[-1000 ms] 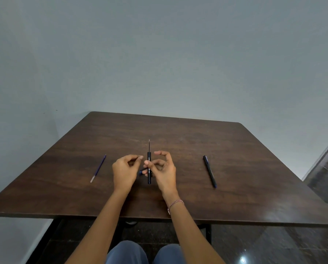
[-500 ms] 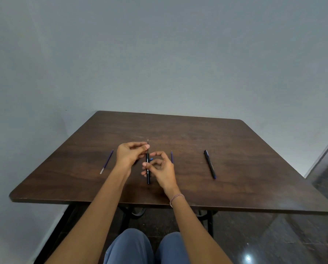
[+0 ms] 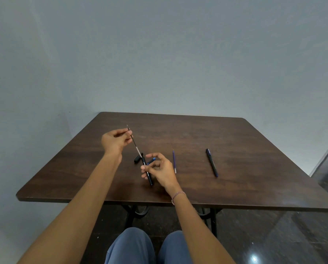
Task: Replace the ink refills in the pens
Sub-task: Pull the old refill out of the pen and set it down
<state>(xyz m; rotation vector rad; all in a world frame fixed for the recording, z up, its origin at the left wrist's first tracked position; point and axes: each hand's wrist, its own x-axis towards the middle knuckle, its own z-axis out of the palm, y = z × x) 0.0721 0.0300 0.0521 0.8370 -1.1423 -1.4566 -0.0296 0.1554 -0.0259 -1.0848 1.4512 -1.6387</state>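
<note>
My right hand (image 3: 160, 169) grips a black pen barrel (image 3: 147, 173) above the brown table (image 3: 235, 149). My left hand (image 3: 115, 141) pinches a thin ink refill (image 3: 135, 144) near its tip; the refill slants out of the barrel's upper end, mostly drawn out. A black pen cap (image 3: 138, 158) lies on the table just behind the barrel. A small blue piece (image 3: 151, 160) shows by my right fingers. A loose blue refill (image 3: 174, 161) lies to the right of my right hand. Further right lies a whole black pen (image 3: 211, 162).
The table's near edge (image 3: 121, 200) runs just in front of my wrists, with my knees in blue trousers below it. A grey wall stands close behind the table. Dark glossy floor shows to the right.
My left hand has pulled up and to the left, drawing the refill out of the barrel held by my right hand. The view has shifted, and the blue refill on the left is out of sight.
</note>
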